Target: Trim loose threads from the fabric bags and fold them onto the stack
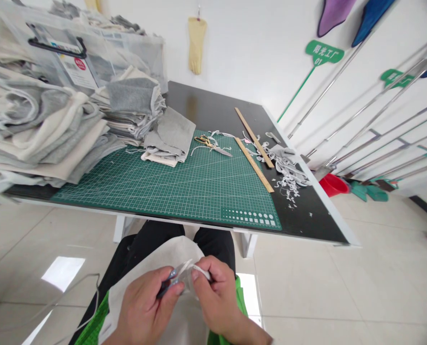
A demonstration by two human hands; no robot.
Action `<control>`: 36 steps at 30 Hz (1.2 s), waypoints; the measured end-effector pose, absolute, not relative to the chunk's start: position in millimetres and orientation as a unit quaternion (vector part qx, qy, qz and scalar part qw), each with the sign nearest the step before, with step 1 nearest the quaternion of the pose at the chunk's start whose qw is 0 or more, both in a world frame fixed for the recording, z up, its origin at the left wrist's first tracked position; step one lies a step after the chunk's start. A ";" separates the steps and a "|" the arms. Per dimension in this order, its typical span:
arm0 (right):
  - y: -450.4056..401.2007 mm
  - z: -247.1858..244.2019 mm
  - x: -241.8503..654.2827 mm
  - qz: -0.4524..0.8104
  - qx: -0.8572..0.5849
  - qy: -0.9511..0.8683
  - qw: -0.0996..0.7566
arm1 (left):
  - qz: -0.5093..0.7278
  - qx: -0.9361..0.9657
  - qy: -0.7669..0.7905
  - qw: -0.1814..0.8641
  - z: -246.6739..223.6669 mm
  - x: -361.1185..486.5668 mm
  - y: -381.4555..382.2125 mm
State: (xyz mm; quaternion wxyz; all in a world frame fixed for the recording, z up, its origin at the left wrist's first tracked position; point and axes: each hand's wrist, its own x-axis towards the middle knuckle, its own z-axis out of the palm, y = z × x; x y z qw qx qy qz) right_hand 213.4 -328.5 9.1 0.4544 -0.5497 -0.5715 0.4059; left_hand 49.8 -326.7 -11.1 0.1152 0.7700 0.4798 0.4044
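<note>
Low in the head view, over the lap, my left hand (147, 299) is closed on a small dark tool with bluish parts (168, 282), too covered to name. Just to its right, my right hand (215, 294) pinches the edge of a pale cloth (177, 249). The cloth is spread across my lap, and a white strip of it stands up between the two hands. The hands are close together, with the tool's tip near the strip. What lies under the fingers is hidden.
A black table (220, 105) holds a green cutting mat (156, 191), gold-handled scissors (213, 145), two wooden rulers (254, 165), fabric scraps (290, 167) and stacks of grey and cream cloth (37, 124). Behind them stands a clear plastic bin (102, 52). Mops and a red bucket (333, 185) are at right.
</note>
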 end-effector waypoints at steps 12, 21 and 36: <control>-328.5 8.9 214.2 0.392 -0.549 -0.591 0.442 | 0.404 0.775 0.469 0.129 -12.1 49.2 -328.0; -328.2 9.9 214.1 0.398 -0.538 -0.592 0.448 | 0.416 0.772 0.464 0.124 -14.3 49.9 -329.1; -329.6 11.2 214.3 0.379 -0.560 -0.584 0.450 | 0.422 0.761 0.471 0.144 -11.3 48.2 -329.6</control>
